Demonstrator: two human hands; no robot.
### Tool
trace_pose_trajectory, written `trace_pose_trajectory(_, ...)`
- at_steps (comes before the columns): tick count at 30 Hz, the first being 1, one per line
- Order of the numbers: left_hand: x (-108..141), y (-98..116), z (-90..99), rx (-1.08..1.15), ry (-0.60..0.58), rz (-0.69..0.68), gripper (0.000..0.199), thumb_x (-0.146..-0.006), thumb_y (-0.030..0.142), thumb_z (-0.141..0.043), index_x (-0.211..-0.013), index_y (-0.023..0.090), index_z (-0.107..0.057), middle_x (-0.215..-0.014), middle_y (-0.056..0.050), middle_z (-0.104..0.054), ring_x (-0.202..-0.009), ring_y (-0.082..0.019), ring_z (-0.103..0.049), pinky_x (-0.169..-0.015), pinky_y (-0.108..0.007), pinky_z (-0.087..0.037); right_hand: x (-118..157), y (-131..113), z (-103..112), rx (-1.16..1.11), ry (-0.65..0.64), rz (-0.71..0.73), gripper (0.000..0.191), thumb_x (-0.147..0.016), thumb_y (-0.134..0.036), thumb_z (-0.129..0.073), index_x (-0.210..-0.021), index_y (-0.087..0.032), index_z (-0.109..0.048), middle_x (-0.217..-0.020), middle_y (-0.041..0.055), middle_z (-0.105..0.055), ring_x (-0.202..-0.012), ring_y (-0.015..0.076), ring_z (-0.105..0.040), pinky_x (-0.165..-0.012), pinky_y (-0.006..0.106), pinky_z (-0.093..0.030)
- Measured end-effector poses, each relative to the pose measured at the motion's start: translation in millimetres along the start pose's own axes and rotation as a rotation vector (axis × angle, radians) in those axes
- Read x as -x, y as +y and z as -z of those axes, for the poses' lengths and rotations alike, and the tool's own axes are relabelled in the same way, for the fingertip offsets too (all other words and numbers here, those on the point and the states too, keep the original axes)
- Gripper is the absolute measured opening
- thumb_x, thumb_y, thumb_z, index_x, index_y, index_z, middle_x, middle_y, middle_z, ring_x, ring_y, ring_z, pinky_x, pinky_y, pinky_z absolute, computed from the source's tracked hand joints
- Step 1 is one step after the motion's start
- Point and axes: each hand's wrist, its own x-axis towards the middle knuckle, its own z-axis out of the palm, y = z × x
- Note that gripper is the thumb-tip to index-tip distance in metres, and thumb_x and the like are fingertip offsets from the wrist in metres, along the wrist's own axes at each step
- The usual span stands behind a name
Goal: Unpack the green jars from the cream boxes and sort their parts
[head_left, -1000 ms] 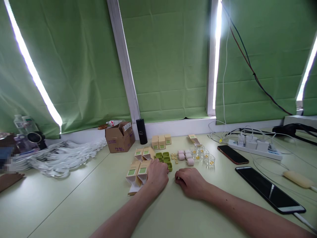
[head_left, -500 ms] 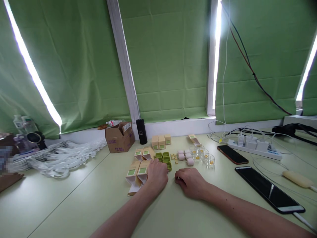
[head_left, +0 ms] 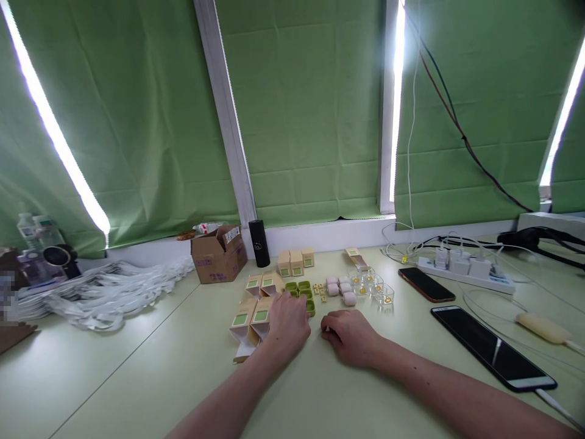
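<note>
My left hand (head_left: 289,323) lies over the near left side of a group of small olive-green containers (head_left: 304,294), its fingers extended and slightly apart; part of the group is hidden beneath it. To its left stand several beige cardboard boxes with green labels (head_left: 261,316), their near flaps open. My right hand (head_left: 351,336) rests on the table with its fingers curled in, and nothing shows in it. Beyond it are several pale pink rounded lumps (head_left: 332,289), small yellowish squares (head_left: 322,292) and clear little cups with gold-coloured centres (head_left: 365,284).
Three beige boxes (head_left: 297,263) and a black cylinder (head_left: 259,244) stand farther back, beside a brown carton (head_left: 218,259). White straps (head_left: 123,286) are piled at left. Two phones (head_left: 493,347), a power strip (head_left: 466,275) and cables occupy the right. A flat beige carton (head_left: 355,257) lies behind the cups.
The whole view has shifted slightly, so the table items appear a little farther left. My left hand shows a small shift over the green containers; my right hand stays curled on the table.
</note>
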Motion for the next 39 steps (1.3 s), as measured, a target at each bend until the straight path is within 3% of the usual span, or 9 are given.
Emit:
trace_pose_trajectory(5,6,6,6.5,0.078,0.109,-0.015,0.017,-0.094,0.022,-0.052,-0.102,0.019,-0.067,-0.092,-0.012,-0.072,-0.096,-0.030,-0.064,-0.085,-0.040,-0.040,0,2,2,0.003,0.020,0.012,0.017,-0.092,-0.022,-0.055,-0.094,-0.022,-0.072,-0.092,0.0038,-0.077,-0.079,0.0185,-0.069,-0.064,0.029,-0.034)
trace_pose_trajectory(12,8,10,-2.4,0.128,0.063,-0.073,0.023,-0.096,0.019,-0.046,-0.098,0.020,-0.069,-0.088,-0.010,-0.072,-0.081,-0.025,-0.066,-0.070,-0.034,-0.038,-15,19,21,0.024,0.182,-0.067,0.026,-0.098,-0.017,-0.046,-0.093,-0.021,-0.071,-0.094,0.0057,-0.077,-0.087,0.0198,-0.067,-0.073,0.029,-0.040)
trace_pose_trajectory(15,8,11,-4.7,0.126,0.031,-0.093,0.023,-0.093,0.016,-0.048,-0.096,0.019,-0.071,-0.086,-0.010,-0.073,-0.080,-0.025,-0.066,-0.070,-0.034,-0.038,-31,26,34,0.072,0.210,-0.134,0.027,-0.100,-0.018,-0.045,-0.097,-0.022,-0.071,-0.098,0.0052,-0.076,-0.092,0.0201,-0.066,-0.073,0.029,-0.041)
trace_pose_trajectory(20,8,12,-5.9,0.124,0.051,-0.101,0.027,-0.096,0.020,-0.046,-0.086,0.019,-0.071,-0.084,-0.010,-0.074,-0.079,-0.024,-0.067,-0.071,-0.035,-0.038,-76,45,45,0.156,0.147,-0.177,0.025,-0.098,-0.017,-0.050,-0.113,-0.022,-0.069,-0.109,0.0073,-0.075,-0.105,0.0231,-0.064,-0.076,0.030,-0.042)
trace_pose_trajectory(27,8,12,-6.6,0.103,0.072,-0.105,0.031,-0.098,0.025,-0.044,-0.083,0.018,-0.070,-0.082,-0.011,-0.074,-0.078,-0.024,-0.067,-0.071,-0.035,-0.038,-150,75,34,0.207,0.100,-0.248,0.035,-0.096,-0.014,-0.054,-0.129,-0.018,-0.062,-0.124,0.0155,-0.068,-0.122,0.0294,-0.055,-0.087,0.035,-0.045)
trace_pose_trajectory(34,5,12,-7.8,0.129,0.053,-0.096,0.030,-0.099,0.026,-0.045,-0.084,0.019,-0.071,-0.083,-0.010,-0.075,-0.079,-0.024,-0.068,-0.073,-0.035,-0.039,-190,85,11,0.217,0.063,-0.342,0.063,-0.093,-0.017,-0.060,-0.152,-0.022,-0.038,-0.146,0.0195,-0.048,-0.136,0.0342,-0.039,-0.105,0.043,-0.038)
trace_pose_trajectory(39,5,11,-7.6,0.127,0.062,-0.088,0.029,-0.097,0.025,-0.046,-0.082,0.019,-0.071,-0.082,-0.010,-0.074,-0.077,-0.024,-0.067,-0.072,-0.036,-0.038,-216,87,5,0.214,0.020,-0.424,0.083,-0.092,-0.021,-0.065,-0.162,-0.027,-0.020,-0.159,0.0211,-0.032,-0.148,0.0392,-0.028,-0.108,0.048,-0.038)
